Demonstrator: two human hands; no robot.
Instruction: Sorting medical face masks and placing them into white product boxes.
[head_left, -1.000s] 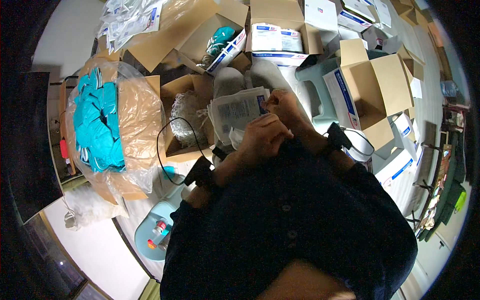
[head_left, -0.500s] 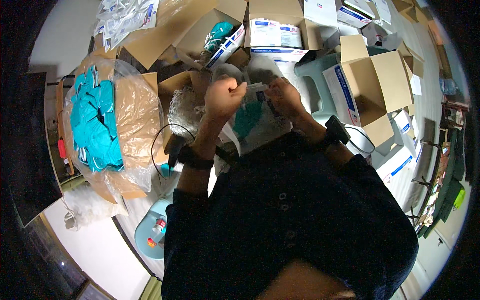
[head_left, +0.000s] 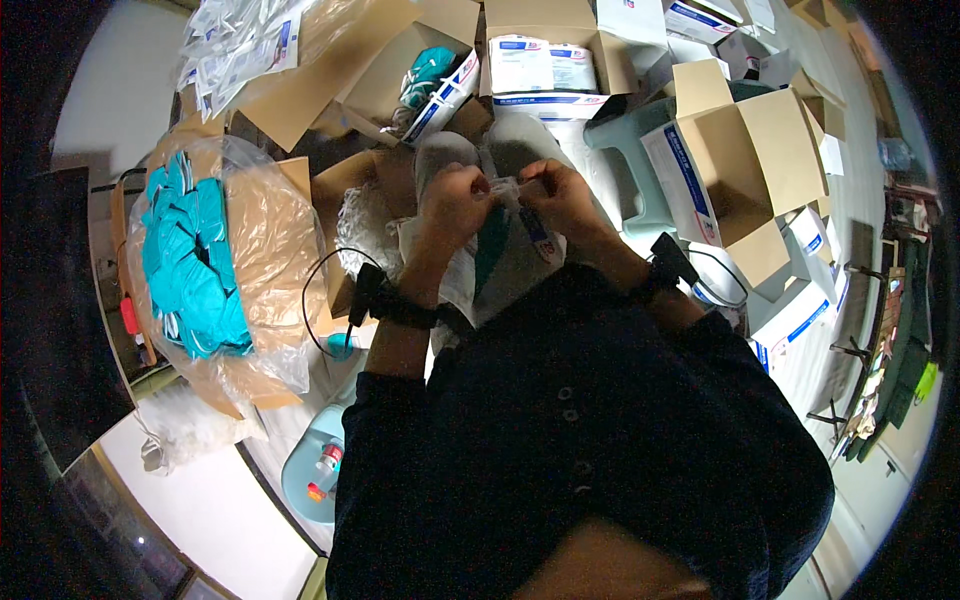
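My left hand (head_left: 455,208) and my right hand (head_left: 562,202) are close together over my lap, thumbs and fingers pinched. Between them is the bunched top of a thin, see-through plastic bag (head_left: 520,262) with a blue-and-white printed patch. A folded teal cloth item (head_left: 490,250) shows through the bag, lying over my legs. My fingers cover part of the bag's upper edge. Left of the bag, white cords (head_left: 368,228) lie heaped in a cardboard box.
A plastic-lined carton (head_left: 275,250) with a pile of teal cloth items (head_left: 195,260) stands at left. Ahead are a box of white packets (head_left: 545,68) and flat printed bags (head_left: 240,45). An open carton (head_left: 730,160) rests on a stool (head_left: 635,170). A bottle lies on a blue stool (head_left: 305,470).
Both hands have lowered slightly and drawn the bag's top together; its spread edge is now bunched. The printed patch has shifted lower and tilted. The whole view has shifted a little.
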